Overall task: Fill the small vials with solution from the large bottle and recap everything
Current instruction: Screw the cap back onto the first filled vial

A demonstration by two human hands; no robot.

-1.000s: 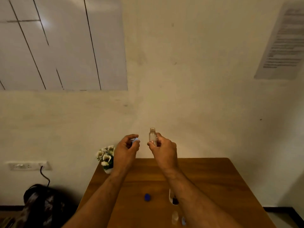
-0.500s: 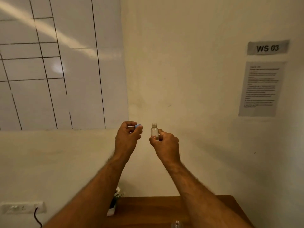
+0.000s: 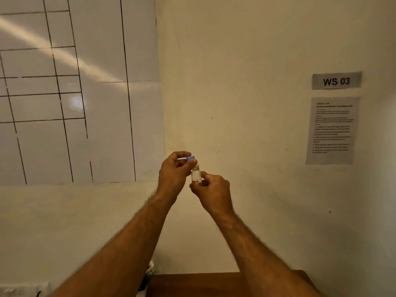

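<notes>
The right hand (image 3: 214, 189) pinches a small clear vial (image 3: 196, 175), upright, its threaded neck bare and a red-marked label low on its side. The left hand (image 3: 174, 170) grips a flat blue cap (image 3: 190, 158) between thumb and fingertips, now just above and left of the vial's mouth, closer than half a second ago. Well below the vial, a wooden table (image 3: 214, 284) edge shows, with open wall all round

Wall signage, right side
Grey label (image 3: 336, 81) reads "WS 03"; printed sheet (image 3: 331, 130) beneath it, text too small to read.
</notes>
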